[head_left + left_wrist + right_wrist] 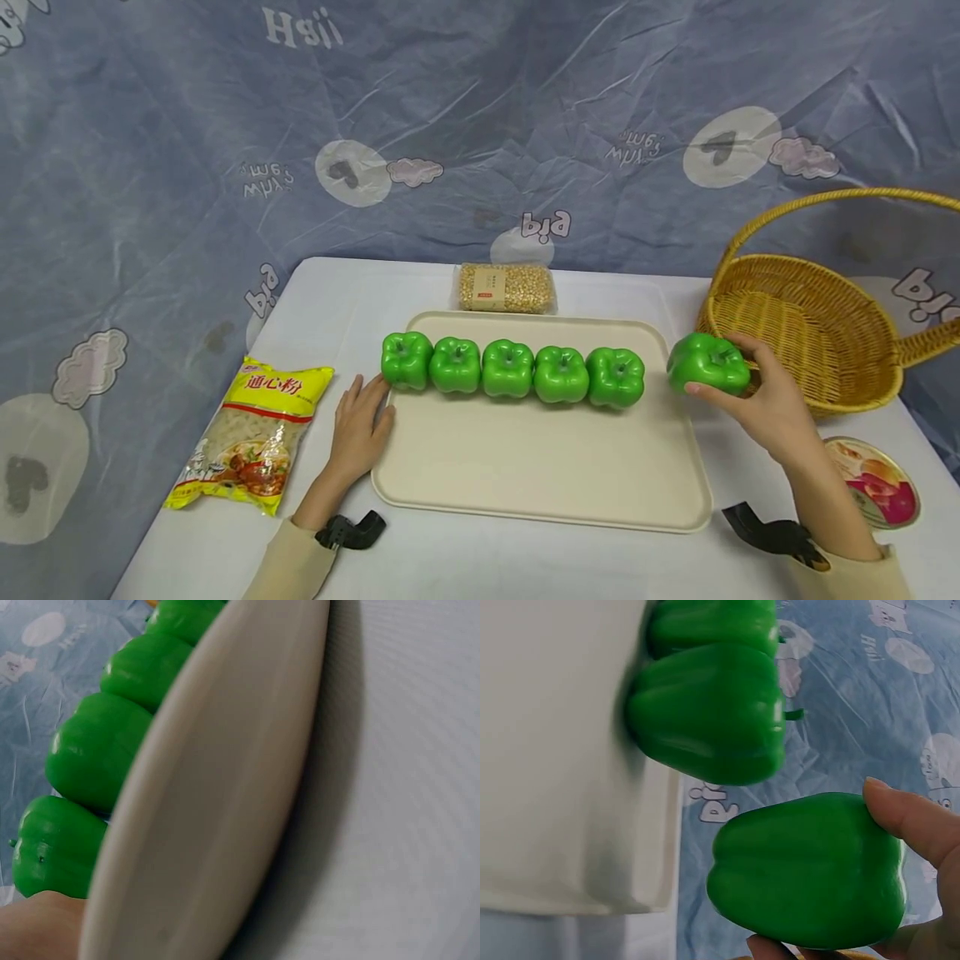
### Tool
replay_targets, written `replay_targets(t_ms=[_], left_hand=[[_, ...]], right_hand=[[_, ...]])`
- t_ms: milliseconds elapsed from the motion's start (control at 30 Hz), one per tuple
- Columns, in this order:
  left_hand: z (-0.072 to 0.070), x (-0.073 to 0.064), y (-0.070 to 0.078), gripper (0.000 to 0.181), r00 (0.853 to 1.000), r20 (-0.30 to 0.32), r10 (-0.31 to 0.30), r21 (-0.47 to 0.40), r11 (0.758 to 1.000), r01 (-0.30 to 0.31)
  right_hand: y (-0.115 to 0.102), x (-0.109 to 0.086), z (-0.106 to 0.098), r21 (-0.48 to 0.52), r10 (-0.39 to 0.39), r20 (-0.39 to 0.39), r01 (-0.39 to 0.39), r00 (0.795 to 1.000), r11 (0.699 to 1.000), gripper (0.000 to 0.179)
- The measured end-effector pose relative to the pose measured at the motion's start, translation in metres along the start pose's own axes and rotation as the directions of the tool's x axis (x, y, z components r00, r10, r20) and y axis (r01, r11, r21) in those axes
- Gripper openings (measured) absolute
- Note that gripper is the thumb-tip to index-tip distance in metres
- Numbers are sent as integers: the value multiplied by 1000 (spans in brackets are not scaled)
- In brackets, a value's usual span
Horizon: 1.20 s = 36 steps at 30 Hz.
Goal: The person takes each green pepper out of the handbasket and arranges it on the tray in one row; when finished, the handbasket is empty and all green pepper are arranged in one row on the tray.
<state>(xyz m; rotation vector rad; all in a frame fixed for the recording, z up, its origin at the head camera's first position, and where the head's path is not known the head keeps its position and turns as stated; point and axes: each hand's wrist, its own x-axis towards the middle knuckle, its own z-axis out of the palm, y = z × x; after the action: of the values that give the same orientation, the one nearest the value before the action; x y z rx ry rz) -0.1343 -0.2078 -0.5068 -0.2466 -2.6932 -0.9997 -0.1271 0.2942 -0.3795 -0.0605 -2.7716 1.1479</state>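
Note:
My right hand (776, 404) grips a green bell pepper (708, 364) between thumb and fingers, just past the tray's right rim and beside the basket. In the right wrist view that held pepper (806, 871) hangs apart from the last pepper (709, 714) of the row. Several green bell peppers (508, 369) stand side by side along the back part of a cream tray (540, 475). On the tray's left rim rests my left hand (360, 433), its fingers near the leftmost pepper (406, 360). The left wrist view shows the tray's side wall (210, 780) close up.
A wicker basket (795, 333) with a tall handle stands at the right. Below it lies a round lid with a fruit picture (873, 483). A yellow bag of pasta (251, 433) lies at the left, and a pack of grains (506, 288) sits behind the tray.

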Motion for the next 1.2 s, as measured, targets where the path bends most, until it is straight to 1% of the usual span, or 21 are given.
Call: replay_targets(t_ms=[133,233,433,567,667,800,1200], left_hand=[[1,1,0,44,1000,-16,15,3,1000,-15],[1,2,1,44,1000,-15,15,2,1000,-15],[1,2,2,44,1000,-19,22,4,1000,-22],[2,4,0,44,1000,-10,16,6,1000,-16],[1,4,1,45,1000,9,-1,4,1000,1],[-1,4,2,45,1000,16,-12,1,1000,12],[-1,2,1,45,1000,18,-12,0,1000,12]], right_hand=[[3,3,11,-23,0,83,2,997,1000,92],[5,4,17,-36,10,134,-5,991,999,92],[9,6,26,-37,19,192,-12,981,999,96],[10,8,30,-53,30,192,-20,981,998,98],[10,8,32,-64,23,178,-12,984,998,98],[9,7,32,-65,8,174,4,985,998,98],[8,6,29,-76,-11,193,26,981,997,101]])
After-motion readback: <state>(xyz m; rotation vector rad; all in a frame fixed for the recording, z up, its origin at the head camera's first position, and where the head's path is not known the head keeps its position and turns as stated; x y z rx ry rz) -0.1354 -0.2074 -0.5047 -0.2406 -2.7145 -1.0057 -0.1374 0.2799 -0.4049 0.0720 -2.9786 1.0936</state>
